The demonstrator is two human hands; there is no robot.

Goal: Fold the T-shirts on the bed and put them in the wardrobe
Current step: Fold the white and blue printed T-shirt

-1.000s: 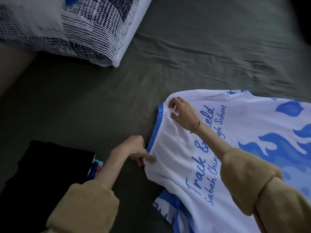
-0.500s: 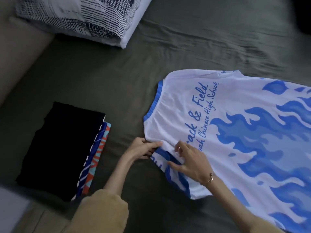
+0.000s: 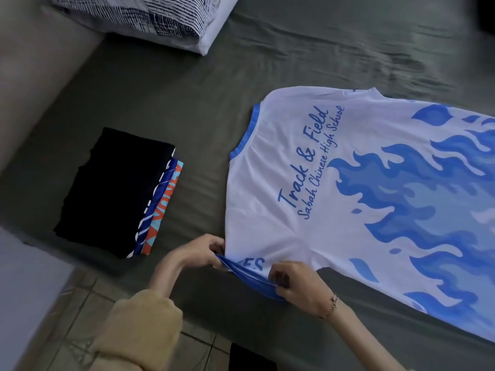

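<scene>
A white T-shirt (image 3: 375, 188) with blue flames and blue lettering lies spread back-up on the dark green bed (image 3: 241, 76), its blue collar toward the left. My left hand (image 3: 198, 250) pinches the near sleeve at the shoulder corner. My right hand (image 3: 297, 285) grips the same sleeve's blue-trimmed edge a little to the right. The sleeve is lifted slightly off the sheet between both hands. A stack of folded shirts (image 3: 115, 191), black on top with blue and orange ones under it, sits to the left.
A black-and-white patterned pillow (image 3: 150, 20) lies at the head of the bed. The bed's near edge runs diagonally at the bottom left, with tiled floor (image 3: 80, 303) below it and a pale surface (image 3: 21, 290) at the far left.
Both hands have moved from the collar down to the near sleeve and taken hold of it. The view has shifted, showing more of the shirt and the folded stack.
</scene>
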